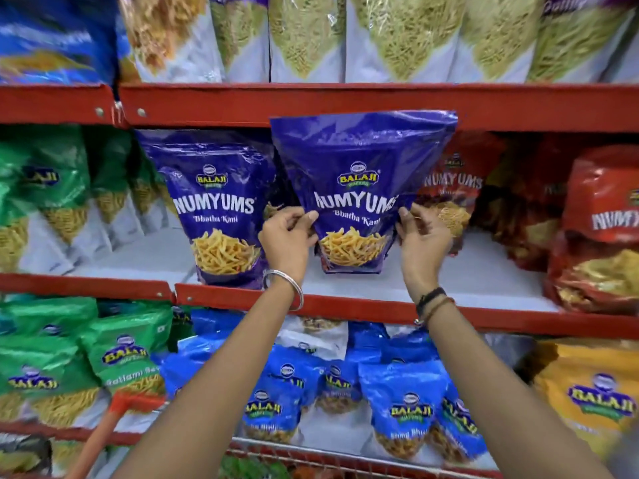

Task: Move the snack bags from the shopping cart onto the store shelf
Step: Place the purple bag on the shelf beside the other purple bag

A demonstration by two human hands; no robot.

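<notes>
You hold the glossy purple Numyums snack bag upright on the white board of the red-edged middle store shelf, your left hand and right hand with fingers clamped on its two side edges. Just left of your left fingers stands a matching purple bag; right of your right fingers sit red snack bags. The red-handled wire shopping cart lies below your forearms.

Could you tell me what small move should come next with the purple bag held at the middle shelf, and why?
Probably let go: the purple bag seems to stand upright on the shelf, beside its twin, both hands pinching its sides.
</notes>
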